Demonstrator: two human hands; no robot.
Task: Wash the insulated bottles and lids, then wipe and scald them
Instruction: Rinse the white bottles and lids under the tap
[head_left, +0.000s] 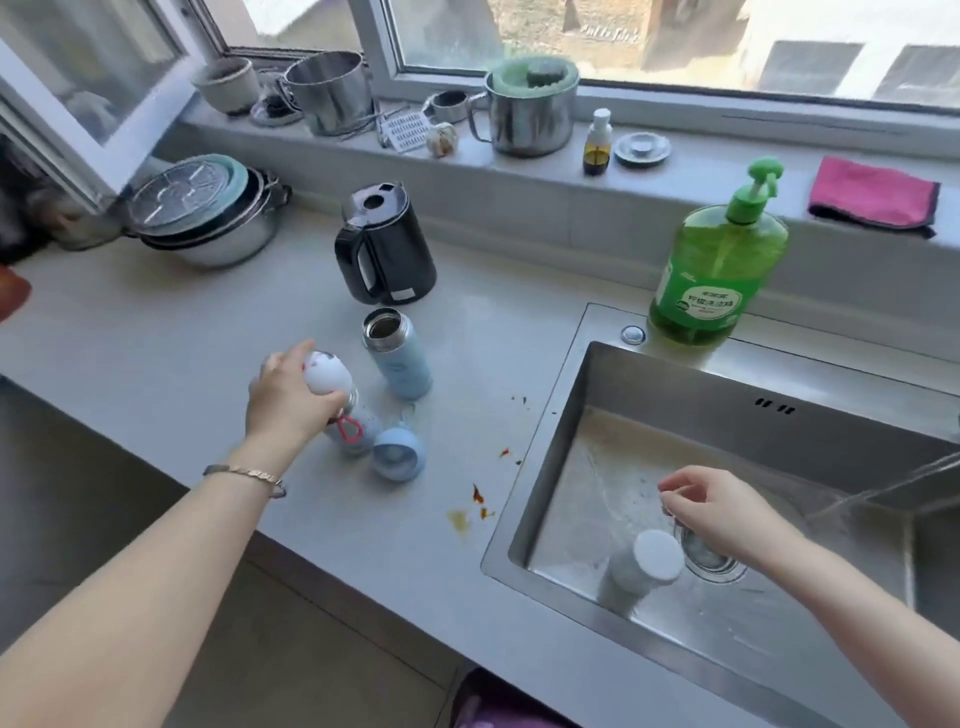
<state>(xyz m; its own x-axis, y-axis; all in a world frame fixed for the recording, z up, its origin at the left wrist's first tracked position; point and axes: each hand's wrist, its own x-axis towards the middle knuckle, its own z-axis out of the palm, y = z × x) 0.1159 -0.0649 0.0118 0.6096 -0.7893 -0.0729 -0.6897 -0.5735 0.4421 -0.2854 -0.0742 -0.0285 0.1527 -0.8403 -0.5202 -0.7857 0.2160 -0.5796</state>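
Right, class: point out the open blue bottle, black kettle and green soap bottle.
blue bottle (402, 364): head view, side wall.
black kettle (402, 260): head view, body.
green soap bottle (698, 304): head view, label.

Left hand (283, 400) outstretched, fingers curled round a white lid (324, 371); right hand (722, 512) lower, fingers loosely bent
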